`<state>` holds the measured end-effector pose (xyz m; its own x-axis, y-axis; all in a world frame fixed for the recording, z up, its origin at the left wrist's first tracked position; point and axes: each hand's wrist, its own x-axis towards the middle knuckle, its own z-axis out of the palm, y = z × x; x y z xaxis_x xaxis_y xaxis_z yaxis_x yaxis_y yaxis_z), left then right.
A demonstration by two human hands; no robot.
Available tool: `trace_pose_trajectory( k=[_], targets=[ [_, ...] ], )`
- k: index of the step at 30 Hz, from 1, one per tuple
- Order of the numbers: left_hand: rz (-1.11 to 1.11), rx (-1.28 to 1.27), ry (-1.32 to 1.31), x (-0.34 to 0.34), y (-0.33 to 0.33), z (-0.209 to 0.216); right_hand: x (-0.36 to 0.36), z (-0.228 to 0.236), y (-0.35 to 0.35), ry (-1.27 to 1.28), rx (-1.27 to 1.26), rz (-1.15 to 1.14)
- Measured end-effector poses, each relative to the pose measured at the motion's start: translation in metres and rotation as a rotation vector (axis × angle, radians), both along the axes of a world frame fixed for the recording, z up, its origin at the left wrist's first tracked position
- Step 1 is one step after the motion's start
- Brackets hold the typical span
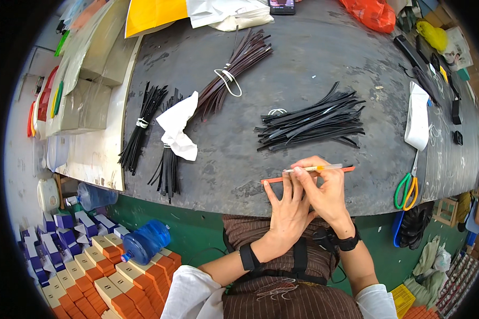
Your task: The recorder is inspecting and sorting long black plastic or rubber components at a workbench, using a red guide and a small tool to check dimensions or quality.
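A thin orange-red strip (348, 169) lies across the dark worktable (218, 165) near its front edge. My left hand (287, 220) rests on the strip, fingers stretched out and flat against it. My right hand (327, 196) is closed around a slim pen (327, 167) with a clear and yellow-orange barrel, its tip down by my left fingertips. Just beyond both hands is a loose pile of black strips (314, 119). Farther left sits a tied bundle of brown strips (239, 66), beside tied black bundles (142, 122) and a crumpled white paper (176, 125).
Scissors (407, 189) with green and orange handles lie at the right edge, below a white paper roll (417, 117). Bags and a phone (282, 6) are along the far side. Below left are stacked boxes (98, 279) and a blue water bottle (146, 242).
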<state>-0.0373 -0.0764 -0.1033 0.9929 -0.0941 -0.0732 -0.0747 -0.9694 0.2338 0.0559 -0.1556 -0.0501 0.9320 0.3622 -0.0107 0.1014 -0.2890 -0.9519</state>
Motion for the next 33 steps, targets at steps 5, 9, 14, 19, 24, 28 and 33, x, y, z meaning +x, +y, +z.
trace_pose_trajectory(
  k=[5,9,14,19,24,28,33],
  targets=[
    [-0.042,-0.045,0.066,0.001,0.002,0.006,0.003,-0.001,-0.019,0.050,0.092,-0.194],
    [-0.041,-0.070,0.056,0.001,0.003,0.007,0.005,-0.009,-0.048,0.038,0.154,-0.323],
    [-0.058,-0.017,0.065,0.001,0.003,0.008,0.002,-0.012,-0.073,-0.014,0.191,-0.407],
    [-0.061,0.001,0.065,0.003,0.002,0.012,-0.007,-0.006,-0.051,0.023,0.200,-0.323],
    [-0.069,0.015,0.082,0.001,0.002,0.007,-0.009,0.008,-0.016,0.016,0.052,-0.067],
    [-0.054,0.038,0.071,-0.002,-0.002,-0.001,-0.006,-0.003,0.005,-0.128,-0.019,0.068],
    [-0.029,0.051,0.025,0.000,-0.009,-0.006,-0.008,-0.014,0.017,-0.173,-0.105,0.151]
  ],
)
